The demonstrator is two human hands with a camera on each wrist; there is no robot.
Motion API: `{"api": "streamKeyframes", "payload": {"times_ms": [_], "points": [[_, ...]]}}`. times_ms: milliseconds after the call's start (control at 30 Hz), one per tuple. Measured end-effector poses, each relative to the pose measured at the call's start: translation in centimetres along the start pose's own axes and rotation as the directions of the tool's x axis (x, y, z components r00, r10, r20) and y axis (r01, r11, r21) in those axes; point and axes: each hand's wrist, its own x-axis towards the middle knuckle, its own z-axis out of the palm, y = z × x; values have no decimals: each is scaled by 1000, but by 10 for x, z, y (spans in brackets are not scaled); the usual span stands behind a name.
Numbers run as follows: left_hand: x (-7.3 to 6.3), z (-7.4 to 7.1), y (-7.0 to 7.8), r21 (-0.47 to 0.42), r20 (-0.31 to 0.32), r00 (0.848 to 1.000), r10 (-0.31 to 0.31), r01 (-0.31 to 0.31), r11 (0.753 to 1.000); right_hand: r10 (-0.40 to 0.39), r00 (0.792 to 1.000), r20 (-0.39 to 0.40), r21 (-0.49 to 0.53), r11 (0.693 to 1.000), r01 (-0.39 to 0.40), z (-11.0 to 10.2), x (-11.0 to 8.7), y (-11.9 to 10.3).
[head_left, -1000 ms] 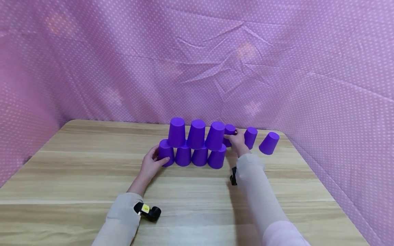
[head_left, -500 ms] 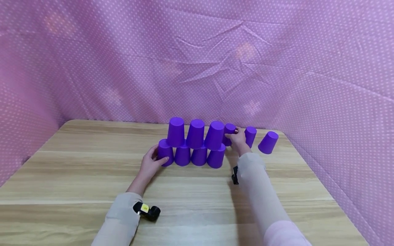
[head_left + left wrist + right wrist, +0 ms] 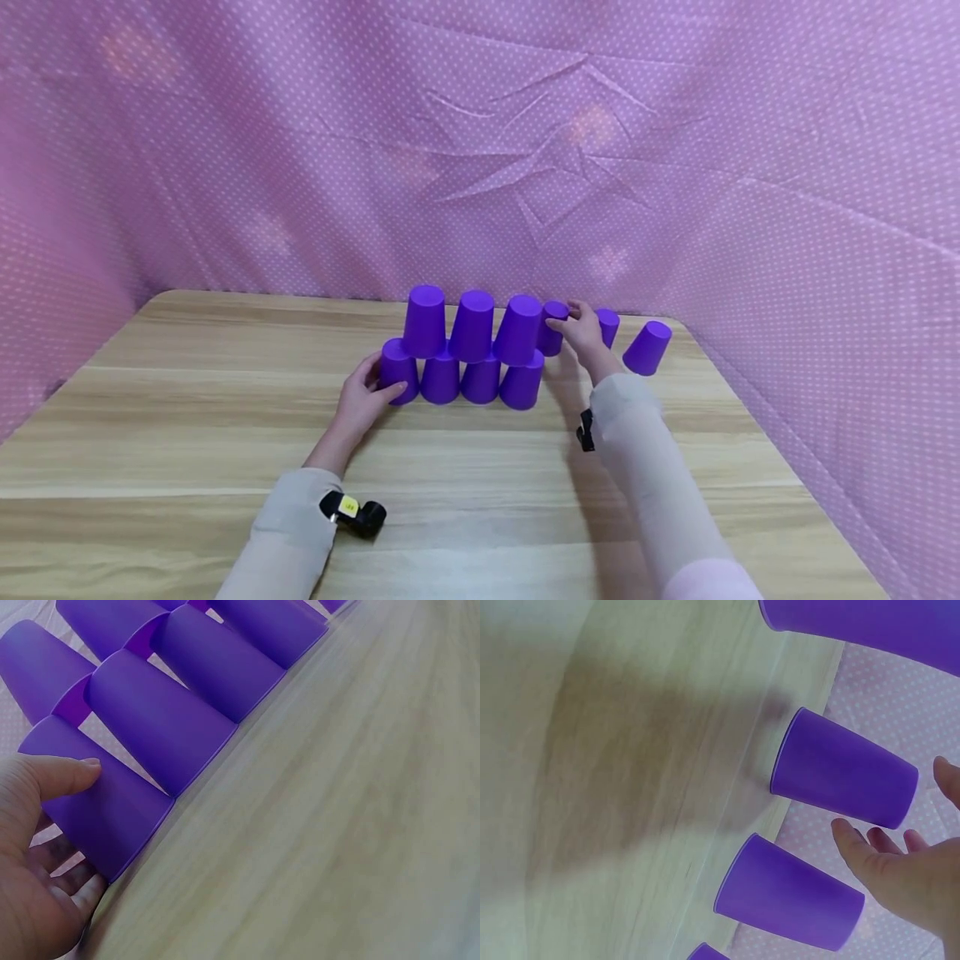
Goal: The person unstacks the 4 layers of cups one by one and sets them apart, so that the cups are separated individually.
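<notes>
Purple upside-down cups stand in two tiers: several in the lower row, three above, each upper cup (image 3: 472, 327) bridging two below. My left hand (image 3: 363, 400) holds the leftmost lower cup (image 3: 400, 375); in the left wrist view its thumb (image 3: 71, 774) lies across the near side and the fingers reach round behind. Behind the stack's right end stands a single cup (image 3: 553, 333). My right hand (image 3: 583, 331) is beside its top; in the right wrist view, thumb and spread fingers (image 3: 853, 847) flank this cup (image 3: 844, 769) with gaps showing.
Two more upside-down cups stand to the right: one (image 3: 608, 325) partly behind my right hand, another (image 3: 647, 348) near the right edge of the wooden table (image 3: 465, 492). A pink dotted cloth (image 3: 495, 150) hangs behind the table.
My right hand has lifted slightly and drawn a little to the right, its fingers looser about the single cup. The left hand keeps its hold. The head view has shifted slightly.
</notes>
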Motion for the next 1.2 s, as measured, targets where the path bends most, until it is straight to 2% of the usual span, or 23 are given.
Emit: {"api": "streamKeyframes", "payload": {"times_ms": [333, 567, 833, 1033, 1200], "points": [[2, 0, 1, 33, 22, 1000, -16, 15, 999, -26, 999, 23, -4, 1000, 26, -12, -16, -7], [2, -1, 1, 33, 21, 1000, -11, 10, 999, -85, 995, 47, 81, 993, 81, -23, -29, -9], [0, -1, 0, 21, 21, 1000, -17, 17, 1000, -116, 989, 88, 171, 980, 99, -29, -45, -17], [-1, 0, 0, 24, 19, 1000, -25, 25, 999, -178, 972, 157, 229, 963, 139, -30, -56, -21], [-1, 1, 0, 12, 17, 1000, -23, 22, 1000, -242, 942, 231, 296, 940, 169, -26, -62, -22]]}}
